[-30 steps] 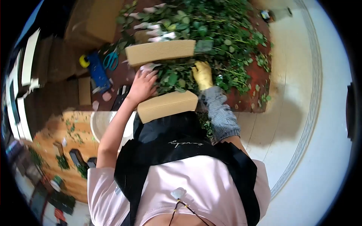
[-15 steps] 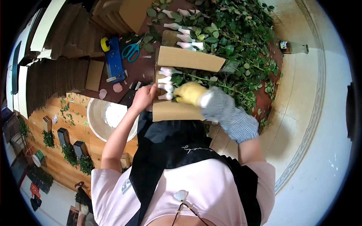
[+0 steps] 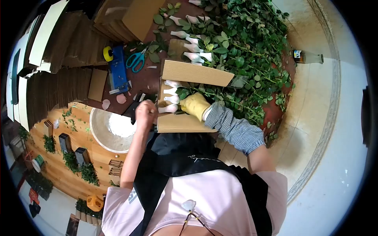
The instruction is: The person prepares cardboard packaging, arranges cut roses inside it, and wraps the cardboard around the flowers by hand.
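Observation:
My left hand (image 3: pixel 146 113), bare and slightly blurred, is closed at the left edge of a corrugated cardboard sheet (image 3: pixel 185 124); anything inside its fingers is too small to make out. My right hand (image 3: pixel 195 107), in a yellow glove, is closed around the rose stems just right of the lower buds. Several pale wrapped rose buds (image 3: pixel 171 99) lie in a column on the cardboard, between its raised upper flap (image 3: pixel 197 73) and its lower flap. Their leafy stems (image 3: pixel 232 98) run to the right.
More wrapped buds (image 3: pixel 193 48) and leafy stems (image 3: pixel 252 47) lie beyond the cardboard. Teal scissors (image 3: pixel 136 61) and a blue tape dispenser (image 3: pixel 117 69) are at the left. A white tub (image 3: pixel 112 129) stands below the table edge, cardboard stacks (image 3: pixel 51 84) at far left, a bottle (image 3: pixel 309 57) at right.
My left hand has gone from the buds to the cardboard's left edge and closed. My right hand has moved left along the stems, closer to the buds. The view has shifted, showing the buds.

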The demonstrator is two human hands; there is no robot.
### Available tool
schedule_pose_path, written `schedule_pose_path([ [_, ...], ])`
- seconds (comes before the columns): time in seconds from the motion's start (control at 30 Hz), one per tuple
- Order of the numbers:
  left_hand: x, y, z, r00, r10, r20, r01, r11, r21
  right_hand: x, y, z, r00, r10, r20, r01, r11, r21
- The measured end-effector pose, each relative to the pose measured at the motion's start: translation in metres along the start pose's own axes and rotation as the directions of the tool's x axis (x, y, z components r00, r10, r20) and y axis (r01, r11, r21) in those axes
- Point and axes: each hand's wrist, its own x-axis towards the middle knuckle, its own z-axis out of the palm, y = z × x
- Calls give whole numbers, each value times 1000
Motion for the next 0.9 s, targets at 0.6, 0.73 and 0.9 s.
schedule_pose_path([
  [0.6, 46, 49, -51, 910, -200, 363, 128, 968, 214, -26, -10, -51, 999, 35, -29, -26, 965, 263],
  [0.73, 50, 32, -2, 872, -383, 306, 212, 857, 469, 4, -4, -41, 969, 208, 131, -211, 977, 10],
  [0.9, 50, 32, 18, 871, -321, 371, 124, 876, 466, 5, 3, -22, 987, 146, 69, -144, 989, -34],
])
